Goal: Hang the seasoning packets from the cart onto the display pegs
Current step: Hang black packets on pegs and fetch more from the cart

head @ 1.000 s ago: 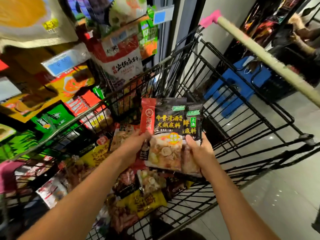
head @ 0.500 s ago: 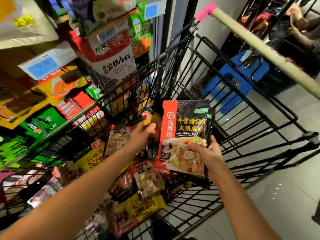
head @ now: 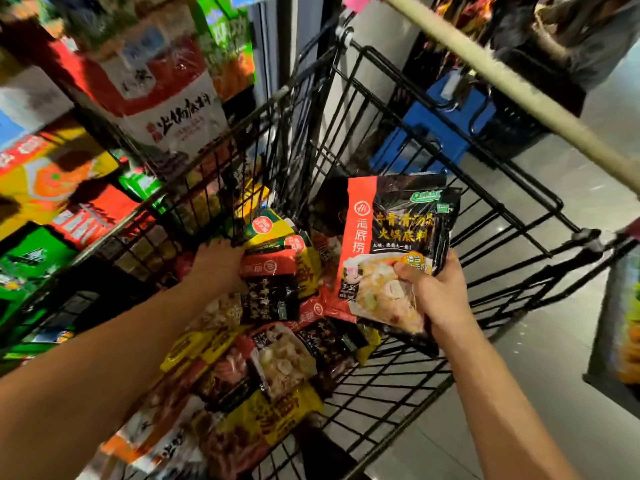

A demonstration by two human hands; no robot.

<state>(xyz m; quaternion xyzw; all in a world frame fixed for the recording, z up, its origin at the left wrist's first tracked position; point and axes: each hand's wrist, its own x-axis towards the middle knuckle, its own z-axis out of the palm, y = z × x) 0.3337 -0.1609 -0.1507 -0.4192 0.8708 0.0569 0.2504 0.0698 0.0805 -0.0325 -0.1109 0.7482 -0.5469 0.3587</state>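
right hand [head: 437,293]: thumb pinches packets [head: 391,237] in front, fingers behind
left hand [head: 215,262]: touching cart [head: 519,90] pile [head: 277,362], fingers hidden

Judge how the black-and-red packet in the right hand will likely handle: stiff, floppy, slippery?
Probably semi-stiff: gripped only near its lower edge by the right hand, the packet stands upright without drooping. Likely slippery, since its film looks glossy. Probably light for its size, as one hand alone carries it.
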